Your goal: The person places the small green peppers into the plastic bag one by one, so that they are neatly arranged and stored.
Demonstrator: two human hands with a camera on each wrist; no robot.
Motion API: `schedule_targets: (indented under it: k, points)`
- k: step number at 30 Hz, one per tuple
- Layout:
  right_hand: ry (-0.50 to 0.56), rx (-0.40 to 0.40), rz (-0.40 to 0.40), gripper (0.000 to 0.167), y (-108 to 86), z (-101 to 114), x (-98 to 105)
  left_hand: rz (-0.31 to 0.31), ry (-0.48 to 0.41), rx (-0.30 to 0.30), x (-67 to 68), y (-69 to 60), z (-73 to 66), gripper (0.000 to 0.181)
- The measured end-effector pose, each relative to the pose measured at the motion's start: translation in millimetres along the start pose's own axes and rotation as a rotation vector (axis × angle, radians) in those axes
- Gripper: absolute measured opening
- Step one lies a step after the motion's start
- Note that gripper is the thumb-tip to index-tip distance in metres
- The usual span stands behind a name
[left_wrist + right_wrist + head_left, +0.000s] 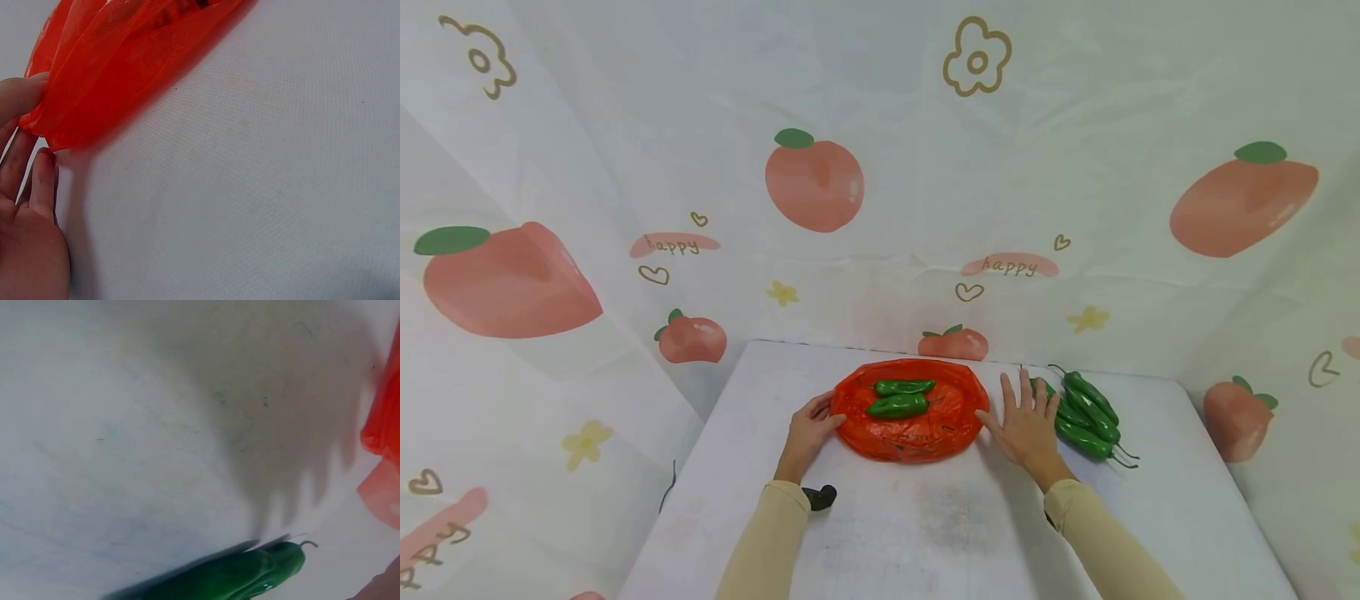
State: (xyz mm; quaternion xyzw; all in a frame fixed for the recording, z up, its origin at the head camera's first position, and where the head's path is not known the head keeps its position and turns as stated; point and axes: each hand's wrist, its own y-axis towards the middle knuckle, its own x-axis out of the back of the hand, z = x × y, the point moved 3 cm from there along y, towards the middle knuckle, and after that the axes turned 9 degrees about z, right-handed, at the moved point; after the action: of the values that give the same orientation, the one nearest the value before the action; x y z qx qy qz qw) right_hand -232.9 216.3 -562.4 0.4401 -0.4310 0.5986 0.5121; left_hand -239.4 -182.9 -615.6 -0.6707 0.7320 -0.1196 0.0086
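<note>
A red plastic bag [966, 400] lies spread open on the white table, its rim forming an oval. Two green peppers, one in front [897, 406] and one behind [910, 387], lie inside it. My left hand [807, 435] pinches the bag's left rim; the left wrist view shows the thumb [28, 94] on the plastic and other fingers beneath. At the opposite rim, my right hand [1032, 429] is spread with straight fingers, its thumb by the bag's edge. Whether that thumb touches the plastic I cannot tell. Just right of this hand lie several green peppers [1093, 417], partly hidden by its fingers.
The white table [910, 533] meets a fruit-printed cloth backdrop [887, 275] behind and at both sides. A small black object [822, 497] shows beside my left wrist. A thin dark cord [667, 487] is at the table's left edge.
</note>
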Motion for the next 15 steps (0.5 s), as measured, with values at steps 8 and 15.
schedule_targets:
  k: [8,15]
  points:
    - [-0.02,-0.024,0.021,0.092,-6.4,-15,-1,-0.008,-0.004,0.009,0.8,-1.2,-0.9,0.055]
    - [-0.016,-0.044,0.024,0.091,-14.2,-27,2,-0.004,0.002,0.008,0.0,-1.0,-1.3,0.055]
